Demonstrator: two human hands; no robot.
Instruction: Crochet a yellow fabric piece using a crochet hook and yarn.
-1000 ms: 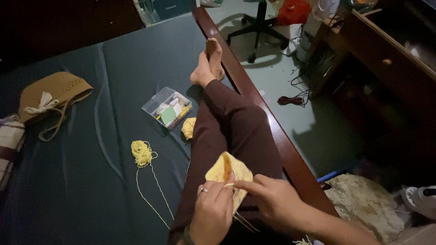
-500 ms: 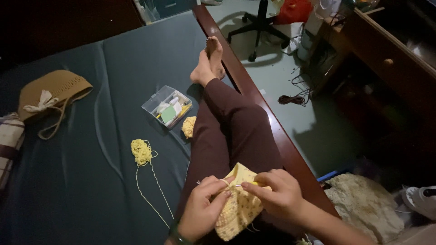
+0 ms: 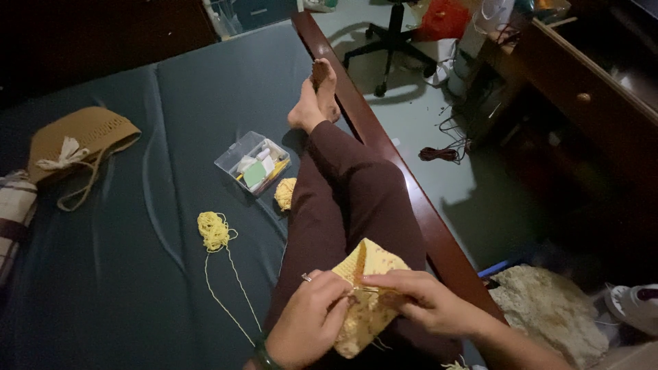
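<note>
Pinching the yellow crochet piece (image 3: 367,294) from both sides, the hands meet over the person's lap. The left hand (image 3: 308,322) curls its fingers on the left edge of the fabric, and the right hand (image 3: 418,301) stretches its fingers flat across the middle. A yellow yarn strand (image 3: 229,288) runs to a loose yarn pile (image 3: 214,229) on the mattress (image 3: 137,274). A clear plastic box (image 3: 252,164) lies further up, a woven hat (image 3: 79,140) near the left edge.
</note>
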